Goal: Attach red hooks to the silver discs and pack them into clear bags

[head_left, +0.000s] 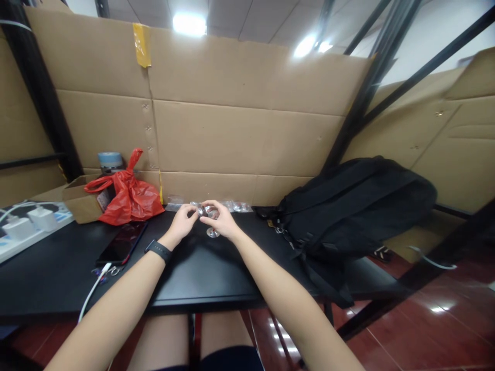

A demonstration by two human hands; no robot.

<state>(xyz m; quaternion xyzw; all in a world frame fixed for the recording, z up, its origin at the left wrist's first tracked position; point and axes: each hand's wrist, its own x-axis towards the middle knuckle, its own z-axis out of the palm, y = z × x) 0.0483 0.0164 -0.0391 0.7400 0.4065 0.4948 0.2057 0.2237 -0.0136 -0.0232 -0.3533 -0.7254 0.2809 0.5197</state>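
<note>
At the far left we see a power strip [15,251] on the black table [204,278], with white chargers [17,229] plugged into it. Next we come to a small cardboard box [79,198], a blue-lidded jar [110,161] behind it, and a knotted red plastic bag [129,201] just to its right. In front of the bag we find a dark phone [121,243] lying flat, a white cable [91,296] running past its near end.

Our left hand [183,224], with a black band [158,251] at the wrist, has its fingers curled and its thumb and fingertips pinched on a small shiny piece [201,210], which sits between our two hands, above the table; we cannot make out its shape. Below it and a little right we see a round clear piece [212,233] near the right hand [222,221]. That hand is curved, thumb and forefinger parted around the shiny piece; we cannot tell whether they grip it. Behind our hands we have clear packets [238,206] along the cardboard panel [240,129], and at the right a black backpack [348,221] slumps on the table
</note>
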